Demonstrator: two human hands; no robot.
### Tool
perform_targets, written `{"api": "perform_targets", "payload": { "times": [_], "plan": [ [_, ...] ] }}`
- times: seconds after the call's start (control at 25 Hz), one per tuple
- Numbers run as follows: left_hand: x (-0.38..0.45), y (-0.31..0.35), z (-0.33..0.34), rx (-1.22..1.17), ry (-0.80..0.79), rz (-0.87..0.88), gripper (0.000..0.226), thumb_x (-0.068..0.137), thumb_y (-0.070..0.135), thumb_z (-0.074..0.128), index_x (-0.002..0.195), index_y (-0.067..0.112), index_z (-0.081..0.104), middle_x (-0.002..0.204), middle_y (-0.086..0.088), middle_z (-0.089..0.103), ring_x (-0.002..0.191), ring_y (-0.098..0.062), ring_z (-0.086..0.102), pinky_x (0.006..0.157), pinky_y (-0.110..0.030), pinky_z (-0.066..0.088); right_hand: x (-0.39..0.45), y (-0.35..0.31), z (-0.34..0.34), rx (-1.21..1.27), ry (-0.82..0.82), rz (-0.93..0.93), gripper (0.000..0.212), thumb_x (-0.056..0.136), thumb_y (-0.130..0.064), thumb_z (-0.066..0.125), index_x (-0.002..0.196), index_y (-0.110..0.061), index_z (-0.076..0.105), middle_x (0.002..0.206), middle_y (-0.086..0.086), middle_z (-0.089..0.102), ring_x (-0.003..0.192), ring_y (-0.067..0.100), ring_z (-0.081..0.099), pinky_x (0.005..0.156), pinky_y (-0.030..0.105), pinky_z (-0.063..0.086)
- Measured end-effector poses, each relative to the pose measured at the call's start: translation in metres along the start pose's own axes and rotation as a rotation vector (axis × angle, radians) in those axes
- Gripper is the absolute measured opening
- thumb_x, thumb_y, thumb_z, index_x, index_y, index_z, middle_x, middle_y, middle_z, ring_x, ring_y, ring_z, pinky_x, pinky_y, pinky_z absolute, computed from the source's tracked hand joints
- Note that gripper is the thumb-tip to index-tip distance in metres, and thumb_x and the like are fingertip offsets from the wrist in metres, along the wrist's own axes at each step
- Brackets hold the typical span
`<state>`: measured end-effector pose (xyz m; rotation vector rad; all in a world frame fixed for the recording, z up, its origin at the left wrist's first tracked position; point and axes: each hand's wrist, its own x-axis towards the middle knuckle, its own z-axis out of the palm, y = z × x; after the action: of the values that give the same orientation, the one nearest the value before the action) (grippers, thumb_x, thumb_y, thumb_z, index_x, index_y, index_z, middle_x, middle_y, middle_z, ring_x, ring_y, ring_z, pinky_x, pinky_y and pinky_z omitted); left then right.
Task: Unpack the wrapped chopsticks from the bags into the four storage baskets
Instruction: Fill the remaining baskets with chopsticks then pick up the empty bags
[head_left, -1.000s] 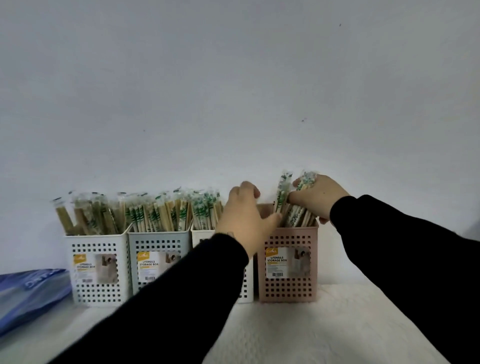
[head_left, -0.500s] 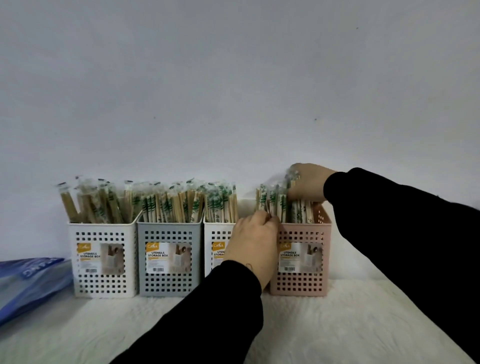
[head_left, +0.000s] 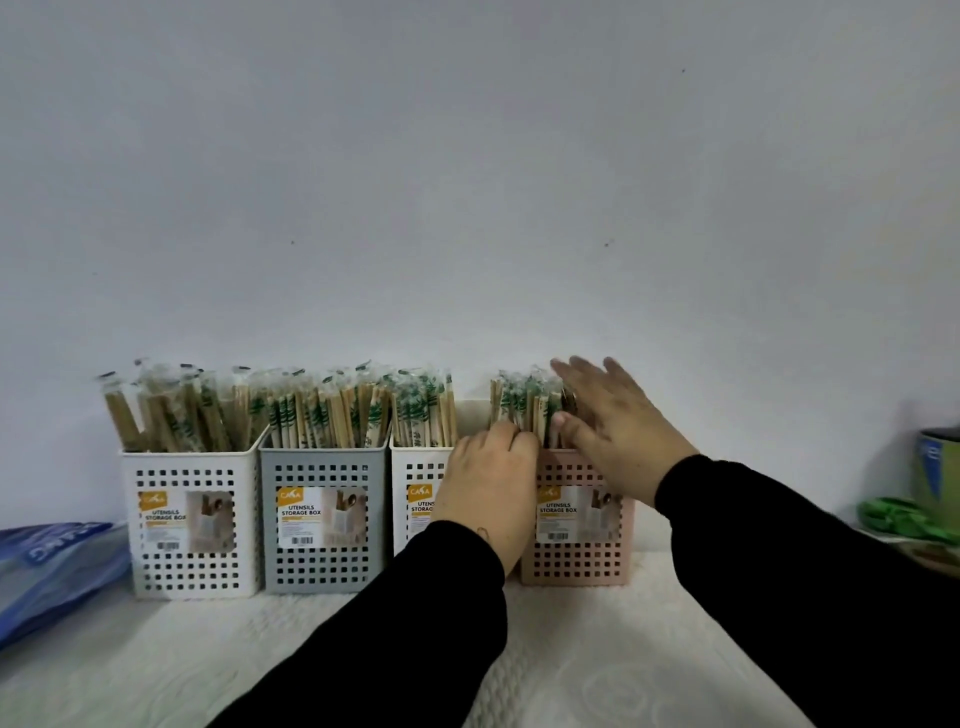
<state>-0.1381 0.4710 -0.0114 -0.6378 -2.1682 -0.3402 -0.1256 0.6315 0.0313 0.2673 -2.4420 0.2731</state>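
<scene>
Four perforated storage baskets stand in a row against the wall: a white basket (head_left: 189, 566), a grey basket (head_left: 324, 566), a second white basket (head_left: 415, 467) and a pink basket (head_left: 576, 558). Each holds upright wrapped chopsticks, such as the wrapped chopsticks (head_left: 524, 405) in the pink one. My left hand (head_left: 488, 488) covers the seam between the third and pink baskets, its fingers curled over the pink basket's front left rim. My right hand (head_left: 615, 431) lies with straight, spread fingers against the tops of the chopsticks in the pink basket.
A blue plastic bag (head_left: 52, 566) lies at the left edge on the white textured cloth (head_left: 363, 654). At the far right sit green plastic items (head_left: 904, 519) and a green and blue container (head_left: 937, 467). The wall rises right behind the baskets.
My right hand has released the bundle it held above the pink basket and now lies flat on the chopsticks. The bundle stands lower in the basket. My left hand stays at the rim.
</scene>
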Motion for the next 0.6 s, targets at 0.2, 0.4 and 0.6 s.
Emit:
{"api": "perform_targets", "payload": {
  "times": [0.2, 0.4, 0.6],
  "plan": [
    [-0.001, 0.000, 0.006, 0.033, 0.070, 0.000, 0.018, 0.087, 0.010, 0.062, 0.102, 0.021, 0.064, 0.103, 0.001, 0.061, 0.093, -0.022, 0.060, 0.085, -0.035, 0.046, -0.033, 0.004, 0.019, 0.625, 0.164, 0.522, 0.039, 0.091, -0.027, 0.041, 0.130, -0.023, 0.041, 0.122, 0.010, 0.054, 0.095, 0.017, 0.057, 0.086, 0.034, 0.047],
    [0.003, -0.001, 0.009, 0.055, 0.082, -0.026, 0.017, 0.089, 0.013, 0.060, 0.101, 0.025, 0.061, 0.108, 0.006, 0.059, 0.102, -0.017, 0.056, 0.088, -0.034, 0.043, -0.034, 0.004, 0.025, 0.668, 0.109, 0.537, 0.018, 0.094, -0.022, 0.035, 0.108, -0.019, 0.046, 0.088, 0.004, 0.060, 0.077, 0.014, 0.055, 0.072, 0.034, 0.047],
    [0.001, -0.001, 0.007, -0.022, 0.076, -0.035, 0.016, 0.093, 0.019, 0.055, 0.107, 0.024, 0.060, 0.112, 0.007, 0.059, 0.104, -0.018, 0.055, 0.092, -0.034, 0.041, -0.033, 0.010, 0.030, 0.781, 0.052, 0.606, 0.024, 0.089, -0.027, 0.038, 0.110, -0.022, 0.050, 0.100, 0.006, 0.064, 0.089, 0.023, 0.061, 0.085, 0.045, 0.053]
  ]
}}
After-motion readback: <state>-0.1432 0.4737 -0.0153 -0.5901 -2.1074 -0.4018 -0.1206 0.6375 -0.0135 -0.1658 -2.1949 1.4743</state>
